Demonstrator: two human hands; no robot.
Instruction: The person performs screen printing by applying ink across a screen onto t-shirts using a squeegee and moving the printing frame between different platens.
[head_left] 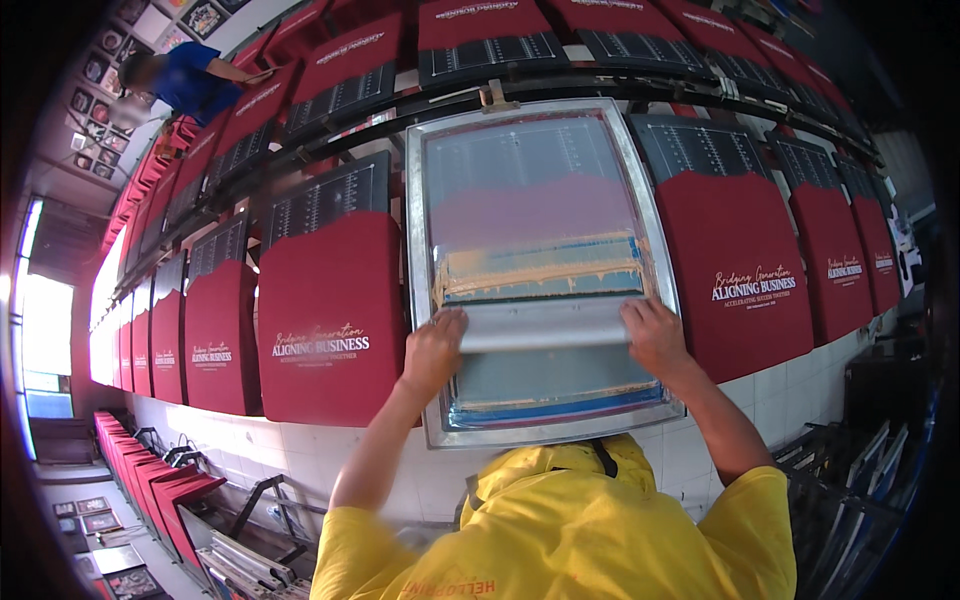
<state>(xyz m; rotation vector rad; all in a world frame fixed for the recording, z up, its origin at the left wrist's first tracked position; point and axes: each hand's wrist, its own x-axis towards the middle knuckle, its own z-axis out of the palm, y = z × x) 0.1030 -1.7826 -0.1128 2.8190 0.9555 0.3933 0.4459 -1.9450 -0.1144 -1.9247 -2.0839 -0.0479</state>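
A metal-framed printing screen (416, 190) lies over a board directly in front of me, with red fabric showing through its upper mesh. Across the mesh lies a wide pale squeegee (541, 325), gripped at both ends. My left hand (434, 350) is closed around its left end, and my right hand (654, 338) around its right end. Just beyond the squeegee, tan ink (540, 268) is smeared across the mesh, with a blue band at its edge. More tan and blue streaks line the near end. The squeegee's lower edge is blurred.
Red shirts with white print lie on dark boards either side: one shirt (335, 290) at left, another (735, 270) at right. A rail (380, 120) runs behind the screen. Far left, a person in blue (190, 82) leans over shirts. Metal racks (860, 480) stand at lower right.
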